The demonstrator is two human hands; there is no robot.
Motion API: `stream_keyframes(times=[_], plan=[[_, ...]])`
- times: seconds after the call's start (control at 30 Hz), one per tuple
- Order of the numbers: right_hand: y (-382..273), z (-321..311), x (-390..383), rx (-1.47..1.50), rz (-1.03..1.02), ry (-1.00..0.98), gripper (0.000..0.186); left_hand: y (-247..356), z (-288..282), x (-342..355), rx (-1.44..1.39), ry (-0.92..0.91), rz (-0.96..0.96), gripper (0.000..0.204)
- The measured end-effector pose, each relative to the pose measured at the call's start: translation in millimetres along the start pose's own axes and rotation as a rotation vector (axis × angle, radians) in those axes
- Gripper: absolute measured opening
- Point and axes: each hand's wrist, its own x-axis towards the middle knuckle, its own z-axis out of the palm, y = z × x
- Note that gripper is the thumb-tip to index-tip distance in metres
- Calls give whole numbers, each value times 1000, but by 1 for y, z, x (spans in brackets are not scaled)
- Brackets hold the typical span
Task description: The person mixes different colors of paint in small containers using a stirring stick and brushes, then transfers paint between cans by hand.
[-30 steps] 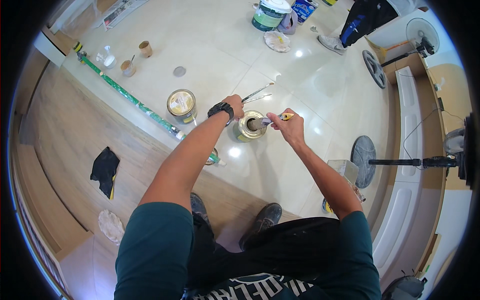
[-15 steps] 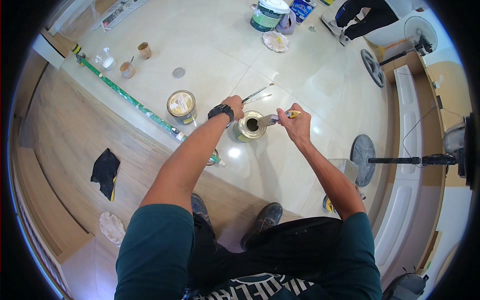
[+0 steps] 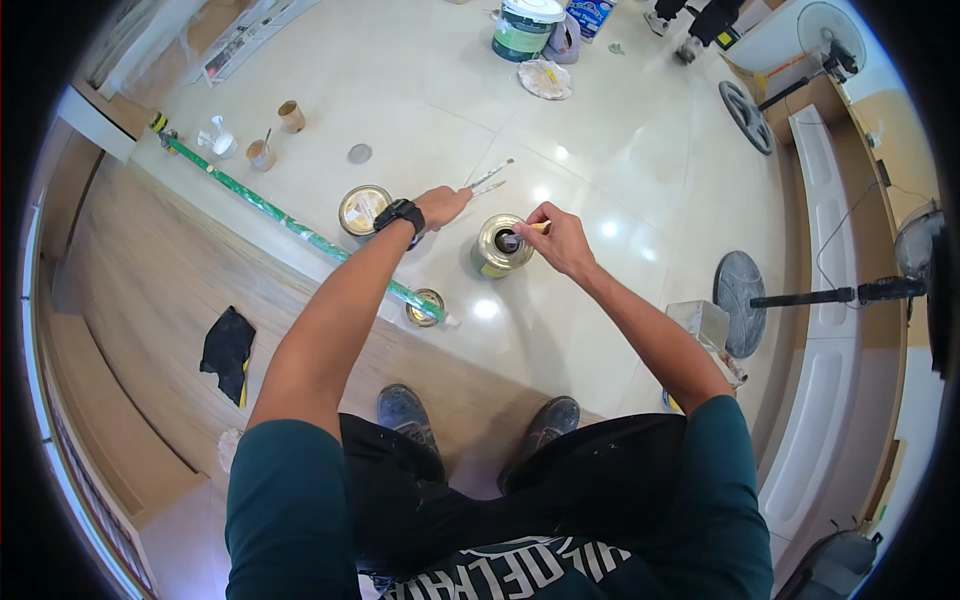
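An open metal can (image 3: 492, 264) stands on the tiled floor ahead of me. My right hand (image 3: 562, 240) is closed on a paintbrush (image 3: 538, 228) with a yellow handle; its bristle end is down in the can's round mouth. To the left of the can, my left hand (image 3: 443, 206) is closed around two slim paintbrushes (image 3: 488, 180), which point away to the upper right. A second can with its lid (image 3: 360, 212) on stands beside my left wrist, partly covered by it. I cannot see how deep the bristles go.
A green pole (image 3: 270, 207) lies across the floor at left, its near end over a small tin (image 3: 425, 309). Beyond it stand small cups (image 3: 261, 156). Farther off are a green bucket (image 3: 522, 38) and a blue container (image 3: 590, 15). Fan stands (image 3: 740, 300) line the right.
My right hand has moved left and lowered the brush from beside the rim into the can's mouth. My left hand has shifted left, away from the can. The far person's legs have moved away.
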Motion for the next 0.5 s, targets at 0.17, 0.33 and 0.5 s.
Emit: stream_keyframes(times=[0.17,0.33,0.5], plan=[[2,0,-11,117,-59,-102,27,-2,-13,-9,-37,-36,22,39],[7,16,9,-206,-455,-65,18,-32,-22,-1,-67,-29,156,34],[17,22,3,-397,-459,-150,17,-32,10,14,-102,85,134,35]])
